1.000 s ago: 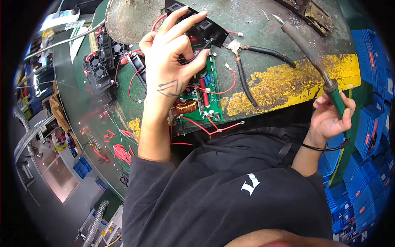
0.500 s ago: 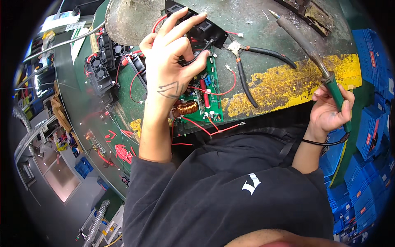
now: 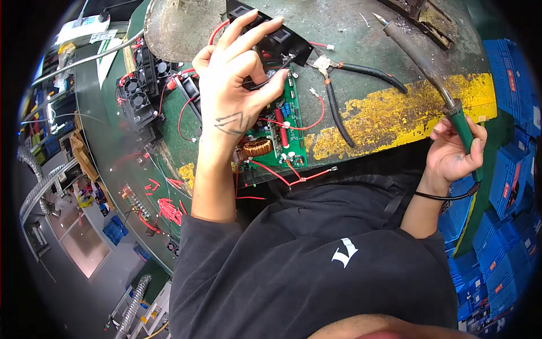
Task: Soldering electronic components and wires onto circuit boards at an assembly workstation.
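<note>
My left hand (image 3: 240, 70) is closed on a black plastic panel (image 3: 285, 42) with rectangular openings, fingers over its top and thumb near its lower edge by a black wire. Beneath the hand, partly hidden, lies a green circuit board (image 3: 298, 141) with a copper coil (image 3: 257, 147) and red wires. My right hand (image 3: 454, 150) grips the green handle of a soldering iron (image 3: 418, 59), whose tip points up and left, away from the panel. Pliers (image 3: 333, 99) with black handles lie spread on the bench just right of the panel.
Small black fans (image 3: 135, 95) with red wires stand left of the board. Short red sleeves (image 3: 168, 210) are scattered at the bench's left side. A rusty metal holder (image 3: 435, 25) sits at the far right. Blue bins (image 3: 505, 175) are stacked beyond the right edge.
The soldering iron in my right hand has shifted very slightly to the right. My left hand and the black panel stay where they were.
</note>
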Action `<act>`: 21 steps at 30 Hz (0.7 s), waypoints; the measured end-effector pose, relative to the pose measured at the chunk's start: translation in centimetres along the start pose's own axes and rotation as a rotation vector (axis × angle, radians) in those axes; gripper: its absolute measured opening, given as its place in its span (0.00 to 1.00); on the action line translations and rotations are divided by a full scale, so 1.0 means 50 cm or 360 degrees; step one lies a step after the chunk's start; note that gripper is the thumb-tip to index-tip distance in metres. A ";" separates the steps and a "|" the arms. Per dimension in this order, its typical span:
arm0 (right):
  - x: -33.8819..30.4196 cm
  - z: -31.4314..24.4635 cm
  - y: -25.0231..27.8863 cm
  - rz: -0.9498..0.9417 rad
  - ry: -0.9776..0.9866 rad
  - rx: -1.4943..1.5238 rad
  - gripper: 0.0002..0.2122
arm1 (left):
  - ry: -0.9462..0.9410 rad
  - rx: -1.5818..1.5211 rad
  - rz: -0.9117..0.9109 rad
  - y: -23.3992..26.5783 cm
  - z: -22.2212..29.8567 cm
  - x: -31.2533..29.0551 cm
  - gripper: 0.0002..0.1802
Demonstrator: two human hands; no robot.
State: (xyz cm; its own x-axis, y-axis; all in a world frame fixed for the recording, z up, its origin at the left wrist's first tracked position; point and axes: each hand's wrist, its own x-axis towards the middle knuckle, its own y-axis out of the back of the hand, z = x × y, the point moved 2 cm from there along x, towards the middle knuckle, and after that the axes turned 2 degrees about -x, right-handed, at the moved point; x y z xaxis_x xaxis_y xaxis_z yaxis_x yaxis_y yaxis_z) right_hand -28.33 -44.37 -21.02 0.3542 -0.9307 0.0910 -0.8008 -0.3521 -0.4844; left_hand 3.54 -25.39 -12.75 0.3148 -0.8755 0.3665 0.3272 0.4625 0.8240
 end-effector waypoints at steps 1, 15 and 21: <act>0.000 -0.001 0.001 0.0010 -0.0008 0.0035 0.19 | 0.0001 -0.0014 0.0005 0.000 0.001 0.001 0.24; -0.056 -0.052 -0.130 -0.0710 0.0190 -0.0255 0.17 | -0.0010 0.0060 -0.0046 0.008 0.026 0.013 0.22; -0.059 -0.052 -0.164 -0.0845 0.0176 -0.0470 0.14 | -0.0026 0.0027 -0.0036 0.010 0.022 0.008 0.23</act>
State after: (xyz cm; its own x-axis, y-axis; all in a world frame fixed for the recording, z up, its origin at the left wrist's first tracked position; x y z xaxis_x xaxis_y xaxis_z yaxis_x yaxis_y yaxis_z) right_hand -24.06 -39.01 -15.05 0.7016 -0.6202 0.3507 -0.6345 -0.7678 -0.0883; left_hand 2.87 -25.65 -11.70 0.2928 -0.8881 0.3544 0.3187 0.4401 0.8395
